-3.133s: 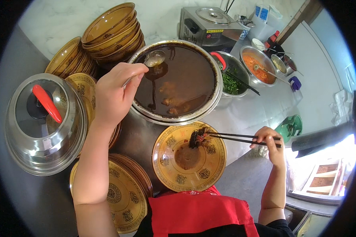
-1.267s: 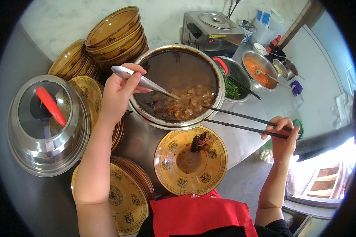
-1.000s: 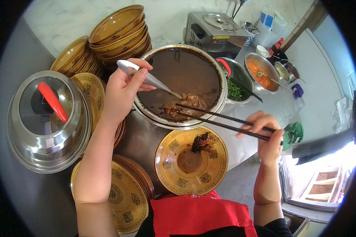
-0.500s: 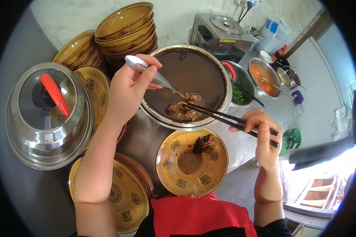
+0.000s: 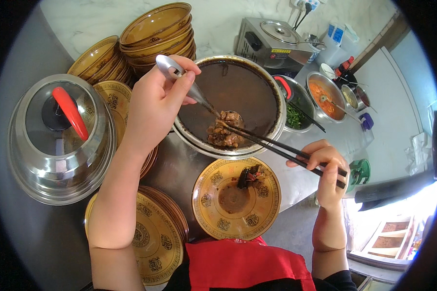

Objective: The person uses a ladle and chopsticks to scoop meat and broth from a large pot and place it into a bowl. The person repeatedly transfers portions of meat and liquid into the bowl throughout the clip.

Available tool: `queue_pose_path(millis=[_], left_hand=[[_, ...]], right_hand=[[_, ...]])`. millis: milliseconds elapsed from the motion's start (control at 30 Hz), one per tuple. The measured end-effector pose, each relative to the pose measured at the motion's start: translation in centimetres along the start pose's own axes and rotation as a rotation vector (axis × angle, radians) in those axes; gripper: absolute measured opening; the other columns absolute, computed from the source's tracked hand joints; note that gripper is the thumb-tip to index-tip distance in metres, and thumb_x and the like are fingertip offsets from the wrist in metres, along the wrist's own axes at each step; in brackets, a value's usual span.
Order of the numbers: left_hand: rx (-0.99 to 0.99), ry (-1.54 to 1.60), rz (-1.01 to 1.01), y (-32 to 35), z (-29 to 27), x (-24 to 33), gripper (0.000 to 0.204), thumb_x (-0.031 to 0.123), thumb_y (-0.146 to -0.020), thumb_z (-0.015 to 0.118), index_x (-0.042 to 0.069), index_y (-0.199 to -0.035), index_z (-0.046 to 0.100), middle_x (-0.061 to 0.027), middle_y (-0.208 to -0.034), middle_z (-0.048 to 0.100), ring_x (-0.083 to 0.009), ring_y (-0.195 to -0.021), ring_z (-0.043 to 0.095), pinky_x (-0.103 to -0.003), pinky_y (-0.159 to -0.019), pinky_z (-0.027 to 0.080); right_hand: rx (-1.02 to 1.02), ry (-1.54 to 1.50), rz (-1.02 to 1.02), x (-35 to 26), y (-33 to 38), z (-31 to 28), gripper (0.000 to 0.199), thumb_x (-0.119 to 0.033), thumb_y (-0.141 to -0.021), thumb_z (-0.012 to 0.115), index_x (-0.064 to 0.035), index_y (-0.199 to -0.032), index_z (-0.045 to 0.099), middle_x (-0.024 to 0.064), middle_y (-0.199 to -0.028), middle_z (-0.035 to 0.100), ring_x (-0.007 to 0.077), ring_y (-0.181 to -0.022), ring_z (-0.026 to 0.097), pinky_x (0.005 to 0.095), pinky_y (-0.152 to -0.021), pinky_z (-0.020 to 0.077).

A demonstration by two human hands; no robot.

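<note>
Your left hand (image 5: 155, 104) grips a metal ladle (image 5: 179, 77) dipped in the dark broth pot (image 5: 272, 104); your right hand (image 5: 327, 167) pinches black chopsticks (image 5: 277, 145) onto meat (image 5: 224, 132) above the yellow bowl (image 5: 264, 213).

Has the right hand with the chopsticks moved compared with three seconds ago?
Yes. The right hand sat beside the yellow bowl with the chopsticks over its food; now the tips reach up into the big pot of dark broth, at the meat pieces.

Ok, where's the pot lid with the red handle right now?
The steel lid lies at the left of the head view, on the counter beside the stacked yellow bowls, left of the left hand.
</note>
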State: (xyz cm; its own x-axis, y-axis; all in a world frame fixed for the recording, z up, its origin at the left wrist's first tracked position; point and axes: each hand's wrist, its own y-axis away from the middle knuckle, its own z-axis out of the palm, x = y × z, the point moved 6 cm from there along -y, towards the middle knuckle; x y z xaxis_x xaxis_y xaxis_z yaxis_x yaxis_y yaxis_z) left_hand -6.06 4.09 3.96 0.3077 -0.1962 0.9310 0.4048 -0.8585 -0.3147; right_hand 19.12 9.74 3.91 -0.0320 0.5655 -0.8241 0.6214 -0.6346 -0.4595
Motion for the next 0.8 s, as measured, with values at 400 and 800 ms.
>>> queue_pose_path(millis=[400,800], left_hand=[[0.017,-0.057,0.022,-0.2,0.0,0.2,0.013,0.012,-0.084,0.045,0.002,-0.090,0.049,-0.0032,-0.073,0.052,-0.0091,-0.065,0.055,-0.021,-0.059,0.047],[0.031,-0.053,0.022,-0.2,-0.2,0.1,0.013,0.013,-0.084,0.045,0.002,-0.090,0.049,-0.0041,-0.072,0.054,-0.0099,-0.064,0.056,-0.020,-0.058,0.047]], right_hand=[[-0.126,0.002,0.025,-0.4,0.1,0.8,0.058,-0.053,-0.082,0.027,-0.0019,-0.070,0.052,0.0136,-0.073,0.053,0.0212,-0.066,0.053,0.0274,-0.060,0.0418],[-0.112,0.108,-0.003,-0.3,0.2,1.3,0.041,-0.034,-0.086,0.034,0.0000,-0.068,0.049,0.0144,-0.072,0.052,0.0201,-0.063,0.053,0.0271,-0.058,0.0424]])
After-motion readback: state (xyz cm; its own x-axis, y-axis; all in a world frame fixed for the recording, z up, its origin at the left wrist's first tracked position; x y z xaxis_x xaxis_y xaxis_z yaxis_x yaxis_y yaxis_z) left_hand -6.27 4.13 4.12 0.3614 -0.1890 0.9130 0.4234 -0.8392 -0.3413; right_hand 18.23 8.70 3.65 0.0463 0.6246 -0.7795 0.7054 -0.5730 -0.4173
